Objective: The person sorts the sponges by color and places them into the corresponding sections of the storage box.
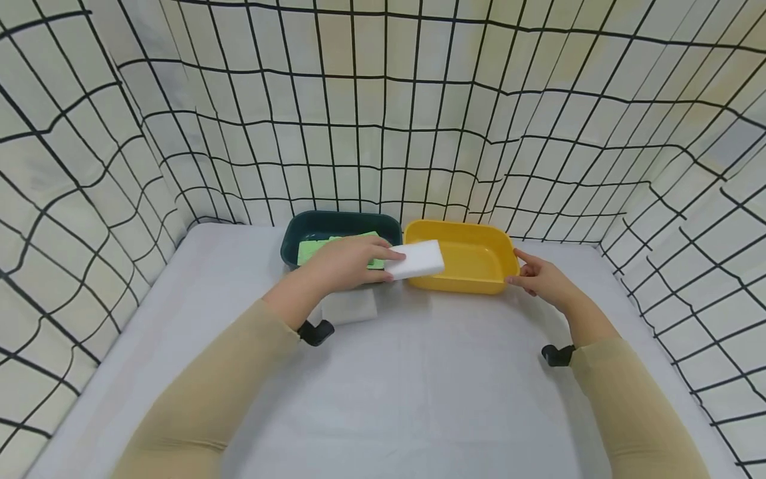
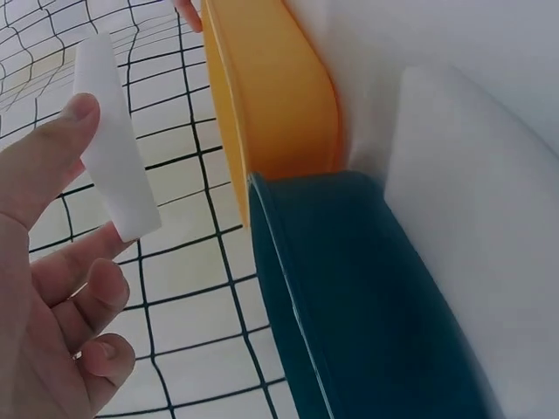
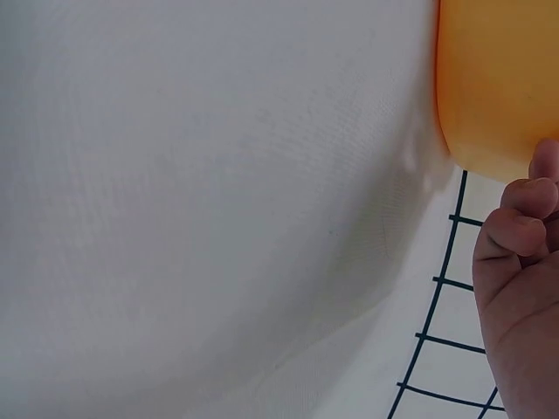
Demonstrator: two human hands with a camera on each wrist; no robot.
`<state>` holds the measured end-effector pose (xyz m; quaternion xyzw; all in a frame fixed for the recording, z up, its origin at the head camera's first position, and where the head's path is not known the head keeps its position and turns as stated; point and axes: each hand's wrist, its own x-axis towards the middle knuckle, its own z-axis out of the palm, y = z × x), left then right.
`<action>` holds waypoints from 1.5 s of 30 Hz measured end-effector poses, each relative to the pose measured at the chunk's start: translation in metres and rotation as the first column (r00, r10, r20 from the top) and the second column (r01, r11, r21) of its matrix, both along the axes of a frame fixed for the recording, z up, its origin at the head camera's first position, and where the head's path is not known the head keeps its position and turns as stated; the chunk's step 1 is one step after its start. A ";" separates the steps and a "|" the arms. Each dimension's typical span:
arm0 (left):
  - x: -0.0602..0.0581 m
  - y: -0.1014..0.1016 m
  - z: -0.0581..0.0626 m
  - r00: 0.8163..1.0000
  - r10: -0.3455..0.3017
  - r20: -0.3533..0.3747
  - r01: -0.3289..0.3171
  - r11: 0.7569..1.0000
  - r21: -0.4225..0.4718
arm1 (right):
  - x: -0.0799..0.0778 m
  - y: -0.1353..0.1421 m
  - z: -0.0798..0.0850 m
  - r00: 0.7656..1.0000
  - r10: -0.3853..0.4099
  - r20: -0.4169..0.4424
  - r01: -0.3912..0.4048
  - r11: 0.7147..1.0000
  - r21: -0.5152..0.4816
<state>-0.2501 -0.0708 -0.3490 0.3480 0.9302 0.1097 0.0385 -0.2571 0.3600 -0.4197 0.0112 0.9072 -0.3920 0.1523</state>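
Observation:
My left hand (image 1: 353,261) pinches a white sponge block (image 1: 417,259) between thumb and fingers. In the head view the block overlaps the left side of a yellow plastic tub (image 1: 457,289); the left wrist view shows it raised above the tub rims. At the tub's right end, my right hand (image 1: 538,279) holds the rim with thumb and forefinger, its other fingers curled. Left of the yellow tub stands a dark green tub (image 1: 341,218), with light green pieces (image 1: 311,249) inside, partly hidden by my left hand.
A second white block (image 1: 350,307) lies on the white-covered table (image 1: 431,386) in front of the green tub, partly under my left wrist. Black wire grid (image 1: 383,126) walls stand behind the tubs and along both sides.

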 end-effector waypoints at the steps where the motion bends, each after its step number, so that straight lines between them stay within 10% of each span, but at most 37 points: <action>1: -0.004 0.005 0.000 1.000 -0.002 0.006 0.002 1.000 0.004 | 0.000 0.000 0.000 1.000 0.000 -0.001 0.000 1.000 0.000; 19: -0.072 0.079 -0.029 0.980 0.055 0.193 -0.048 0.998 -0.040 | -0.001 -0.004 0.001 1.000 -0.003 0.002 0.003 1.000 -0.009; 27: -0.083 0.099 -0.027 0.957 0.084 0.279 -0.060 0.994 -0.094 | -0.003 -0.004 0.002 1.000 -0.002 0.007 0.002 1.000 -0.006; 45: -0.091 0.114 -0.031 0.967 0.071 0.245 -0.019 0.978 -0.208 | -0.005 0.003 -0.001 1.000 -0.006 0.001 0.006 1.000 0.001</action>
